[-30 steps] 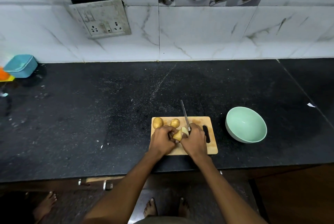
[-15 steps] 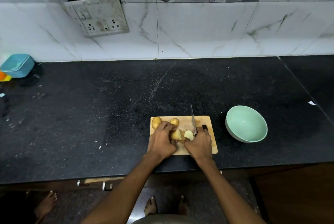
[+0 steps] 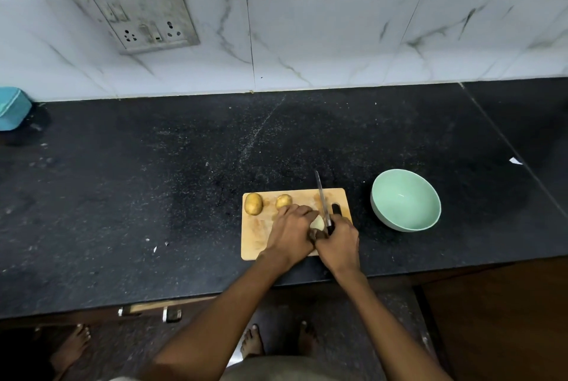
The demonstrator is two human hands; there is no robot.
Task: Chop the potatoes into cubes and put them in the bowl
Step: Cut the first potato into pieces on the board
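At the frame's lower centre the left hand (image 3: 290, 234) pins a cut potato (image 3: 318, 222) on the board (image 3: 256, 237) while the right hand (image 3: 338, 244) grips the knife (image 3: 322, 200); left fingertips should tuck back, slices even, the bowl (image 3: 405, 200) waiting at right.

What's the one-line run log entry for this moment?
step: cutting | left hand: holds pale cut potato piece | right hand: grips steel knife | wooden cutting board: two whole potatoes | mint green bowl: empty

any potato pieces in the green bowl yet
No, the green bowl shows only its bare inside; the cut potato piece lies on the cutting board.
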